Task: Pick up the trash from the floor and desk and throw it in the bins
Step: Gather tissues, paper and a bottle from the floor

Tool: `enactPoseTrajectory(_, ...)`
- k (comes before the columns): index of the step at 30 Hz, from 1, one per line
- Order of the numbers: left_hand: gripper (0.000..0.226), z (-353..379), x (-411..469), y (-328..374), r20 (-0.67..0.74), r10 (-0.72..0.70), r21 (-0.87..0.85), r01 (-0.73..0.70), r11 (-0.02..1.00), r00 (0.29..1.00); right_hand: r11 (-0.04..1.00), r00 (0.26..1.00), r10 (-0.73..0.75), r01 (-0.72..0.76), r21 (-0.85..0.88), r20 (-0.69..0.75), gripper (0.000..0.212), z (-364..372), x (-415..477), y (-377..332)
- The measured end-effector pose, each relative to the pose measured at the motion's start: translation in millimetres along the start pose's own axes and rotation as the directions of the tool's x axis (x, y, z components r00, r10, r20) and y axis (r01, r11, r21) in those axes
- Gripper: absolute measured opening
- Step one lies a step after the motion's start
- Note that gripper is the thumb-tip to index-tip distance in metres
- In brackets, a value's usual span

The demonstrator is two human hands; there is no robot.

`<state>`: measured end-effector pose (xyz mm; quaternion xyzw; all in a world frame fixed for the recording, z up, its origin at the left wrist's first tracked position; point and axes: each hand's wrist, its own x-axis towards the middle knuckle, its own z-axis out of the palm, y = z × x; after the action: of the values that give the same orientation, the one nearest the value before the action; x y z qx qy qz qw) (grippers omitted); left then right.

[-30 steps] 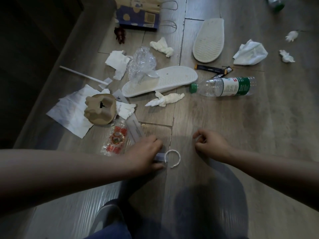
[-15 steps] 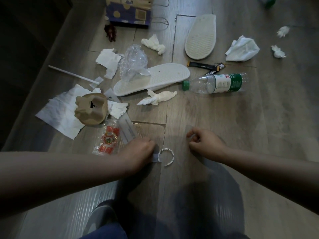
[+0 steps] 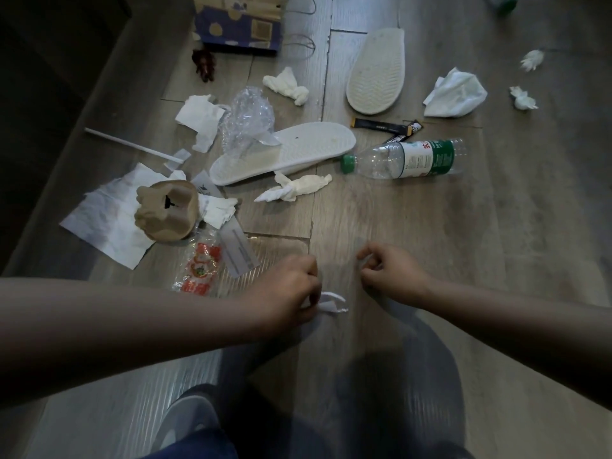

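A small white scrap [image 3: 332,303] is pinched between the curled fingers of the left hand [image 3: 291,288], over the floor [image 3: 430,210] near a red-printed wrapper [image 3: 198,270]. The right hand [image 3: 390,273] is held just beside it, fingers curled, nothing seen in them.

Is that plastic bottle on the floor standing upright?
No, the plastic bottle lies on its side on the floor, its green cap pointing left.
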<state>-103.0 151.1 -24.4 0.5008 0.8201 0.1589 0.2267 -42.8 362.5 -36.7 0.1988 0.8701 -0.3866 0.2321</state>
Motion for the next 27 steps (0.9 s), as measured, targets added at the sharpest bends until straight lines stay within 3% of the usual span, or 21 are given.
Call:
enactPoseTrajectory(5,0.017,-1.5,22.1,-7.9,0.154,0.067,0.023,-0.072,0.997,0.986,0.999,0.994,0.003,-0.007,-0.038,-0.107,0.025,-9.6,7.4,5.1)
enactPoseTrajectory(12,0.029,6.3,41.3,-14.3,0.148,0.017,0.033,-0.022,0.999,0.989,0.998,0.995,0.051,-0.049,0.028,-0.086,0.029,-19.6,4.6,23.7)
enactPoseTrajectory(17,0.019,7.4,46.4,-10.8,0.220,0.066,0.325,-0.137,0.936,0.973,0.998,0.996,0.049,-0.047,0.041,-0.068,0.029,-22.1,4.8,21.2)
enactPoseTrajectory(22,0.022,4.6,44.2,-17.4,0.324,-0.005,0.391,-0.129,0.911,0.946,0.999,0.996,0.027,-0.024,0.033,-0.089,0.025,-21.8,9.9,9.4)
enactPoseTrajectory(24,0.023,-8.1,42.4,-27.0,0.269,-0.103,0.312,0.015,0.950,0.958,0.999,0.996,0.017,-0.013,0.043,-0.089,0.024,-20.3,12.7,5.9)
enactPoseTrajectory(27,0.014,-40.2,49.4,-44.0,0.045,-0.167,0.216,0.154,0.964,0.985,0.998,0.996,0.008,-0.003,0.064,-0.091,0.023,-19.2,18.0,2.5)
